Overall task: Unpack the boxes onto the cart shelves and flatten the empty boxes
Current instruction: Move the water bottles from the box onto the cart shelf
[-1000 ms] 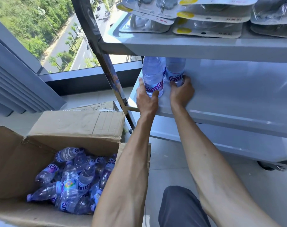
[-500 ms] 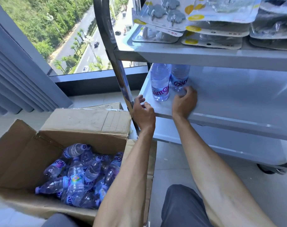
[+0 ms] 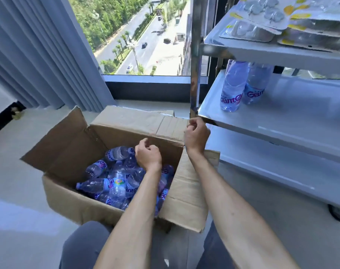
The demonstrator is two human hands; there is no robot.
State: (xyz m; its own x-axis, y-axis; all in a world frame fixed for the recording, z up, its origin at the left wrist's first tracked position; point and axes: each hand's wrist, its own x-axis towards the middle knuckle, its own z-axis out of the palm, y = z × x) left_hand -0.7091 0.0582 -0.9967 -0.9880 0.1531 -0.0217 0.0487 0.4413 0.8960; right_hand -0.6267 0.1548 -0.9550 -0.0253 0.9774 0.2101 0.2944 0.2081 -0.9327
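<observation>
- Left hand (image 3: 148,156) down in the open box (image 3: 72,144), fingers loosely curled, empty, just over the loose bottles (image 3: 115,183); probably lining up a grab.
- Right hand (image 3: 196,137) at the box's far flap, near the cart's middle shelf (image 3: 281,121); fingers curled, holding nothing.
- Box parked on the floor just beside the cart: short carry.
- Boxed bottles lying flat, long axes mixed, caps mostly pointing left.
- Two shelved bottles (image 3: 233,88) upright at the left corner, touching, caps hidden.

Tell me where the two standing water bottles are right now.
In the head view, the two standing water bottles are at upper right, upright side by side on the cart's middle shelf, near its left front corner by the chrome post.
</observation>
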